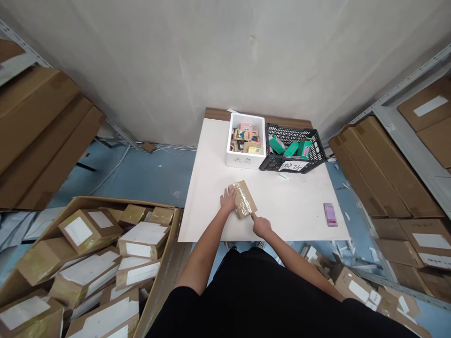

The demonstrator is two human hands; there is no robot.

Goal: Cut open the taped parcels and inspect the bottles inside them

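Note:
A small cardboard box [245, 199], wrapped in shiny clear tape, lies at an angle near the front of the white table [282, 206]. My left hand [229, 199] rests on its left side with the fingers spread over the top. At the box's near right corner is my right hand [261, 226], closed around a small slim tool [252, 215]. Only the tool's yellowish end shows, touching or very close to the box; the fist hides the rest.
Behind the box stand a white foam bin [245, 161] of small packs and a black plastic crate [275, 164] with green boxes. A purple blurred item [330, 215] lies at right. A large carton [176, 225] of parcels stands left; cardboard boxes [380, 169] fill the right-hand shelving.

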